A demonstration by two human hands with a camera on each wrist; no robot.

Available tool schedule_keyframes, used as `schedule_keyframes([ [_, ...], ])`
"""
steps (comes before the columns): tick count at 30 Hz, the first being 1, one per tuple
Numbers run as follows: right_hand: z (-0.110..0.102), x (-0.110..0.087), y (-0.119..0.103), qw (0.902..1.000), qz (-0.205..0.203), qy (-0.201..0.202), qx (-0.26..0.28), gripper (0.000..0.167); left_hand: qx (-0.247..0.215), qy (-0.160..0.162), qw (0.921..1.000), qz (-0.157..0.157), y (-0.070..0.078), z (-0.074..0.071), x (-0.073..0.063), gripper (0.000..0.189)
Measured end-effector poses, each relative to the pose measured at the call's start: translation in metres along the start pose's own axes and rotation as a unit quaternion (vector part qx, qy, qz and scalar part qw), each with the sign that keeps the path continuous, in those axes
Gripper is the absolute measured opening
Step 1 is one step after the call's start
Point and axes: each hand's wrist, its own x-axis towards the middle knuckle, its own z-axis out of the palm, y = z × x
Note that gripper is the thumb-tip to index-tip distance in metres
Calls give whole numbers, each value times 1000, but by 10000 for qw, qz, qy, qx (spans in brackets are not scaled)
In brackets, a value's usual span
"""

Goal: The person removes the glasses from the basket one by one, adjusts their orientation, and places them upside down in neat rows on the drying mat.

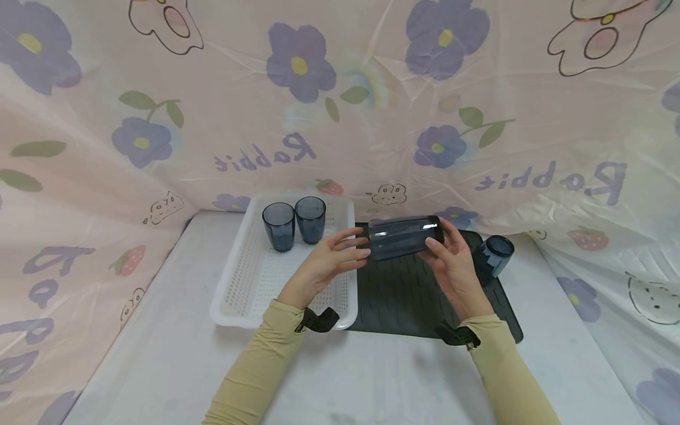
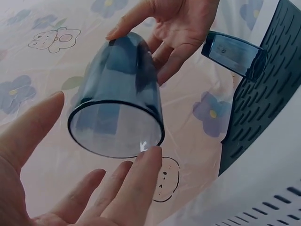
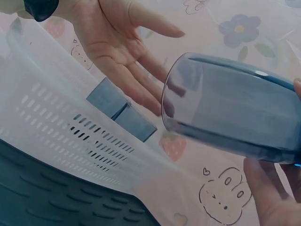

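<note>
A blue tinted drinking glass (image 1: 401,237) is held on its side above the dark mat, its mouth towards the left. My right hand (image 1: 451,260) grips it by the base end, thumb on the near side and fingers behind. At the rim is my left hand (image 1: 334,260), fingers extended. In the left wrist view, one fingertip (image 2: 153,153) appears at the edge of the glass's mouth while the thumb stands apart from it. Two similar glasses (image 1: 278,227) stand side by side in the white basket (image 1: 350,295). Another glass (image 1: 498,254) sits tilted at the mat's right side.
The perforated basket stands on the white table (image 1: 382,378), left of the ridged dark drying mat (image 1: 404,307) and against it. Behind and beside the table hangs a pink sheet (image 1: 361,141) printed with flowers and rabbits.
</note>
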Motion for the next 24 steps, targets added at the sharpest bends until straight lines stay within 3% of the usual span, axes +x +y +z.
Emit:
schedule_keyframes([
  [9,-11,1,2,9992,-40,320,-229,65,4,16,9999,117,2,-9,-4,56],
  [17,-27,-3,1,9975,26,701,-111,56,207,-10,9994,292,8,-24,-10,57],
  [24,-39,-4,-3,9956,-83,927,-67,51,244,217,9985,440,14,-38,-16,56],
])
